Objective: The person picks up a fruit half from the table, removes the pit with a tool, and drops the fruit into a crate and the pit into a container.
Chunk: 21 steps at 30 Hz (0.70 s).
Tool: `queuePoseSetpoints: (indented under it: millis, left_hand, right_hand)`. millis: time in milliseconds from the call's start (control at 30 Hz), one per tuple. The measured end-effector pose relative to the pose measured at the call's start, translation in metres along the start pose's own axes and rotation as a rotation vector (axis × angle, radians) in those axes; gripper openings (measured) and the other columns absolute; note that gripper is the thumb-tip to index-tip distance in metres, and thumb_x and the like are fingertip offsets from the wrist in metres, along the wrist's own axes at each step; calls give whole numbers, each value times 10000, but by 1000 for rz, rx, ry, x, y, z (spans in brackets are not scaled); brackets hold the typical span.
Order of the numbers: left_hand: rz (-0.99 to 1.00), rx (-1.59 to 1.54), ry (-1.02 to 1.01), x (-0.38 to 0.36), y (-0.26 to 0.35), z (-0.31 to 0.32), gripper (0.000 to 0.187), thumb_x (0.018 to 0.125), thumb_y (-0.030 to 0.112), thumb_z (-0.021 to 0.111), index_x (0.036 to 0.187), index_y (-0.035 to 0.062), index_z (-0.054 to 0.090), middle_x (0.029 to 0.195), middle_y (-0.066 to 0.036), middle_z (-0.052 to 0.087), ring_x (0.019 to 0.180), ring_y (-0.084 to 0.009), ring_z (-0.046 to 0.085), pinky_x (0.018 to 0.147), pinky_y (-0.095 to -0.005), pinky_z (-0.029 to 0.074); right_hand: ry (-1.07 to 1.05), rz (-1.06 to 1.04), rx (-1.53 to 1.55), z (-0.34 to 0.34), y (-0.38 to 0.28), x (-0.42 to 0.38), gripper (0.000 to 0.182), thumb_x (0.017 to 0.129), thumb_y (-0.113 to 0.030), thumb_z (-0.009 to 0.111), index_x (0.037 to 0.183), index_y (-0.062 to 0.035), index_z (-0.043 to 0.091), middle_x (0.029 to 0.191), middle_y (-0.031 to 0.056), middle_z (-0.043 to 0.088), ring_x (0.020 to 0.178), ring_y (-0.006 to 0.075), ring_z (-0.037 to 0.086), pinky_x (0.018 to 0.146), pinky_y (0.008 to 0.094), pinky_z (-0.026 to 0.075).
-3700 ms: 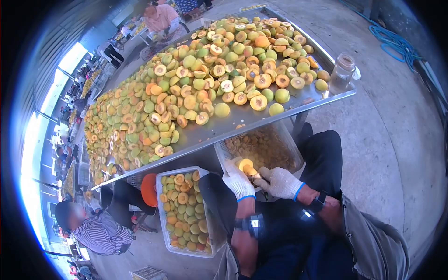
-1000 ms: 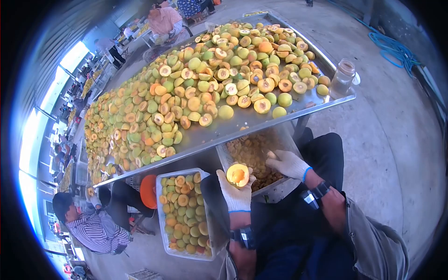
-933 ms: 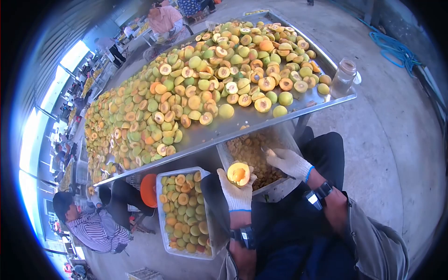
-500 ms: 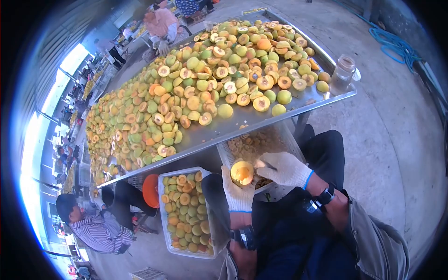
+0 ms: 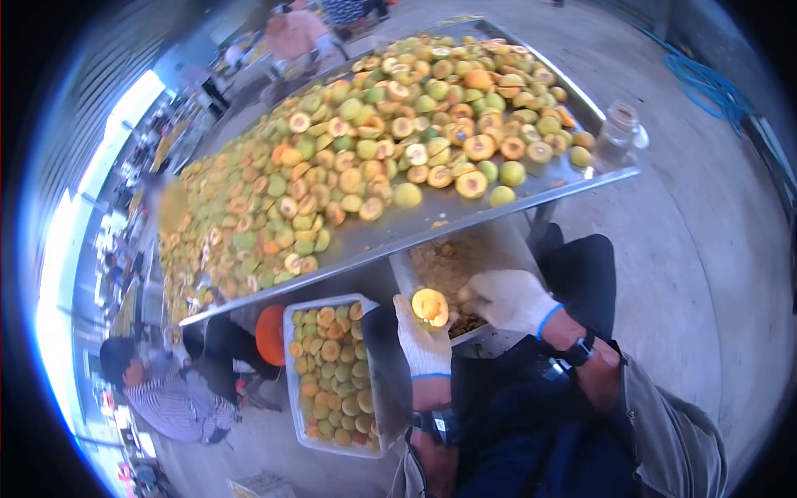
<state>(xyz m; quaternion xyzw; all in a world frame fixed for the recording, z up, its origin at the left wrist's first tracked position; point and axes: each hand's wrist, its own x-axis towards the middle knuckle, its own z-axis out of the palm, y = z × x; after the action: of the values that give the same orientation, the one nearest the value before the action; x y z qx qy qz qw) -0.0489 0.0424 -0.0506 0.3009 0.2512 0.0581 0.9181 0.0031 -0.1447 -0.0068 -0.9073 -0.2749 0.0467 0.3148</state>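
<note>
My left hand (image 5: 424,342), in a white knitted glove, is closed around the lower side of a halved apricot (image 5: 430,308). The cut orange face and hollow middle of the fruit point up towards me. Just to its right is my right hand (image 5: 506,300), gloved too, its fingers curled together and blurred. What those fingers hold is hidden. Both hands are over the near end of a white crate (image 5: 404,278) with brownish pits and scraps (image 5: 444,264) in it.
A metal table (image 5: 365,243) bears a large heap of apricots (image 5: 357,149). A jar (image 5: 618,129) stands at its right corner. Left of my legs are a crate of apricot halves (image 5: 336,373) and an orange bucket (image 5: 270,335). A person in stripes (image 5: 174,402) sits at left.
The right hand has drawn slightly away from the apricot half, which stays in my left hand. The view has shifted a little, and the person behind the table has changed posture.
</note>
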Motion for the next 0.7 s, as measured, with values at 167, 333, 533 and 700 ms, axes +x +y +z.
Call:
queuePoseSetpoints:
  millis: [167,333,533,700]
  left_hand:
    - [367,-58,194,-4,47,-30,512,1041,547,579,1264,87,604,1115,-110,678,971,-278,657,804,-470,549]
    - [674,361,390,-34,103,-109,456,997,300,685,1350,40,556,1284,-149,547,1149,-277,569,937,-467,562]
    - [656,595,951,-45,121,-284,484,948,227,699,1306,-80,594,1236,-154,628,1099,-263,594,939,-387,516]
    - [631,850,1250,-55,129,-350,554,894,229,750,1309,-102,590,1281,-235,651,1152,-343,625,1013,-427,490]
  right_hand:
    - [131,152,98,-14,0,0,310,969,-339,673,928,-36,625,839,250,690,853,463,674,735,543,513]
    - [-8,168,110,0,5,-9,307,948,-303,697,959,-3,636,803,280,662,838,499,654,704,535,503]
    - [-52,248,155,22,10,-17,310,935,-281,704,944,20,631,820,302,652,856,504,652,684,520,503]
    - [-105,257,101,37,12,-18,304,927,-272,710,927,20,628,816,305,644,846,502,649,677,519,492]
